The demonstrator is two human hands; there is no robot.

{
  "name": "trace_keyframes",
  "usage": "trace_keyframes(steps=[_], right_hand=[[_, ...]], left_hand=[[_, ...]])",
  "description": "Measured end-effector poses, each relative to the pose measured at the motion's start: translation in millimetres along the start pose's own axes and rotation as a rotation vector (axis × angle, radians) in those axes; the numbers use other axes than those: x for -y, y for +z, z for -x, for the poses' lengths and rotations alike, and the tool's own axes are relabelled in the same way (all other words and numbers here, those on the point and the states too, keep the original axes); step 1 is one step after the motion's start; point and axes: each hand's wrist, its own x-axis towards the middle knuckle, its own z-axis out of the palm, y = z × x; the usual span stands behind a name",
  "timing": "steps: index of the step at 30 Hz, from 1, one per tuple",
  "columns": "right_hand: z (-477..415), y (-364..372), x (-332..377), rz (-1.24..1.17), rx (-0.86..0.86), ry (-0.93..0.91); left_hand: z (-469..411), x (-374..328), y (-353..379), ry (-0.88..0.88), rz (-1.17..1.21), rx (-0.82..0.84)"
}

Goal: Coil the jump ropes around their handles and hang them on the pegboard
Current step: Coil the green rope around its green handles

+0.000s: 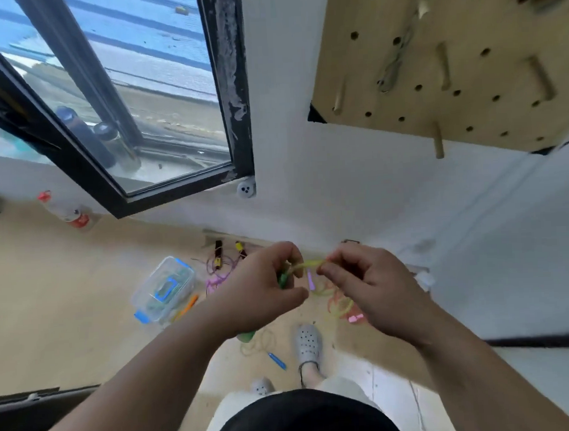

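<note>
The yellow rope [308, 264] runs between my hands, held in front of me above the floor [52, 307]. My left hand [263, 291] curls around the green handle [283, 279] with the rope against it, and my right hand [371, 283] pinches the rope between thumb and fingers. If that pinch slackens, I judge the turn will spring off the handle. The slack seems to drop toward the pink rope [217, 280] and orange rope [341, 305] lying below, and could snag them as I wind. The pegboard [466, 77] is up to my right, and a loose bundle could unravel on the way there. The red label on the bottle [64, 210] is too blurred to read, and I see no writing on the plastic box [164, 289].
</note>
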Motion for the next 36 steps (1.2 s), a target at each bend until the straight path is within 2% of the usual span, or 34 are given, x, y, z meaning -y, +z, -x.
trace_keyframes(steps=[2, 5, 7, 9, 12, 17, 20, 22, 30, 36], right_hand=[[18, -7, -2, -0.007, -0.097, 0.035], [46, -23, -12, 0.048, -0.158, 0.084], [62, -30, -21, 0.088, -0.148, 0.137], [76, -32, -28, 0.097, -0.128, 0.172], [95, -32, -40, -0.029, -0.111, 0.16], [129, -52, -60, -0.049, -0.013, 0.113], [151, -75, -71, -0.068, 0.016, 0.113], [165, -90, -82, -0.091, 0.007, 0.116], [208, -135, -114, -0.474, -0.214, 0.287], [222, -152, -122, -0.531, -0.123, 0.154]], left_hand=[[2, 1, 14, 0.015, -0.128, 0.051], [6, 0, 37, 0.033, -0.184, 0.03], [9, -9, 52, -0.012, -0.022, 0.018], [13, -22, 68, -0.1, 0.258, 0.016], [15, -41, 95, -0.145, 0.606, -0.007], [15, -80, 163, -0.225, 0.871, -0.154], [15, -104, 204, -0.217, 0.868, -0.138], [13, -118, 227, -0.235, 0.83, -0.184], [19, -170, 284, -0.108, 0.928, -0.307], [27, -196, 309, -0.15, 0.817, -0.308]])
